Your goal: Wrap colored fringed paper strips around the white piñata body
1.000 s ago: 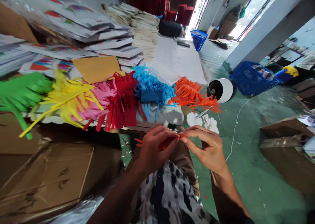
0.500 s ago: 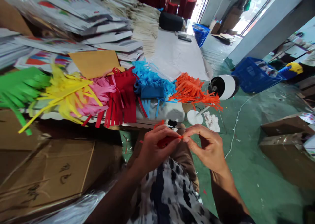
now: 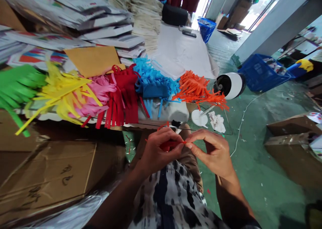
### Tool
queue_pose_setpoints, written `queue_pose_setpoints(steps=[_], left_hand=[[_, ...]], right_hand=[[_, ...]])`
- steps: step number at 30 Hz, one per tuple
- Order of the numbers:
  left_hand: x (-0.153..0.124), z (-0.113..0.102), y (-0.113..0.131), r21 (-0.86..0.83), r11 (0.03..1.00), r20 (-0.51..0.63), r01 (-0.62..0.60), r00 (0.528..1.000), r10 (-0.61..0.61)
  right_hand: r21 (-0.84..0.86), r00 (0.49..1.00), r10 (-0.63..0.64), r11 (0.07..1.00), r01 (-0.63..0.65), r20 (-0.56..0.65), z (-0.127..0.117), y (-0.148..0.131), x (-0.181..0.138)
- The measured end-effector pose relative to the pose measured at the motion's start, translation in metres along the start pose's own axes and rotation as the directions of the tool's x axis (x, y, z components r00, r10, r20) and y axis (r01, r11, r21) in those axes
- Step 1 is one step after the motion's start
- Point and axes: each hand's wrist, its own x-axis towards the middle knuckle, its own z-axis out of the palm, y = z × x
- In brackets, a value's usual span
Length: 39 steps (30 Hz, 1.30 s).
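A piece of red-orange fringed paper (image 3: pixel 166 146) is between my hands above my lap, mostly hidden by my fingers. My left hand (image 3: pixel 161 147) is closed round it, with strips poking out above the knuckles. My right hand (image 3: pixel 211 148) pinches the paper's thin end between thumb and fingertips, touching the left fingertips. Ahead on the table edge lie heaps of fringed paper: green (image 3: pixel 20 84), yellow (image 3: pixel 62 90), pink (image 3: pixel 102 90), red (image 3: pixel 124 95), blue (image 3: pixel 156 79) and orange (image 3: pixel 198 88). The orange heap is nearest my right hand.
Stacks of printed white packets (image 3: pixel 105 33) and a tan envelope (image 3: pixel 93 59) lie behind the heaps. A cardboard box (image 3: pixel 50 178) stands at my left. To the right are a white-and-black fan (image 3: pixel 232 85), a blue basket (image 3: pixel 261 73) and an open carton (image 3: pixel 289 155).
The view has shifted slightly. Both hands stay together with fingertips meeting, and the paper's end between them looks thinner, as if drawn or twisted a little.
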Motion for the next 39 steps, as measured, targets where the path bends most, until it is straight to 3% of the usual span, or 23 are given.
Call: queue_pose_setpoints(steps=[6, 9, 13, 25, 29, 33, 35, 37, 39], left_hand=[[0.001, -0.001, -0.001, 0.032, 0.999, 0.040, -0.004, 0.999, 0.003], [-0.002, -0.001, -0.003, -0.021, 0.995, 0.061, 0.101, 0.993, -0.099], [-0.005, -0.003, -0.006, -0.138, 0.960, 0.094, 0.245, 0.968, -0.233], [-0.001, 0.005, -0.010, -0.229, 0.907, 0.036, 0.355, 0.934, -0.356], [0.004, 0.002, -0.015, -0.081, 0.951, 0.141, 0.299, 0.948, -0.285], [0.014, 0.002, -0.021, 0.095, 0.989, 0.331, 0.115, 0.933, -0.140], [0.018, 0.004, -0.023, 0.123, 0.987, 0.374, 0.103, 0.917, -0.143], [0.020, 0.006, -0.023, 0.105, 0.982, 0.404, 0.156, 0.896, -0.186], [0.023, 0.010, -0.024, 0.077, 0.973, 0.416, 0.219, 0.879, -0.231]], right_hand=[[-0.040, 1.000, 0.027, 0.999, -0.027, -0.006, 0.001, 0.001, -0.001], [-0.009, 1.000, 0.028, 1.000, -0.027, 0.010, 0.001, 0.003, -0.002], [0.032, 0.997, 0.060, 0.998, -0.058, -0.055, -0.002, 0.011, -0.004], [0.127, 0.987, 0.150, 0.982, -0.142, -0.055, 0.008, 0.016, -0.001], [0.129, 0.983, 0.165, 0.980, -0.154, -0.081, 0.007, 0.014, 0.002], [0.103, 0.985, 0.170, 0.980, -0.170, 0.012, -0.002, 0.016, 0.005], [0.114, 0.978, 0.193, 0.976, -0.184, -0.078, -0.009, 0.019, 0.006], [0.163, 0.948, 0.226, 0.968, -0.193, -0.223, -0.014, 0.023, 0.007], [0.247, 0.919, 0.267, 0.949, -0.198, -0.289, -0.015, 0.026, 0.008]])
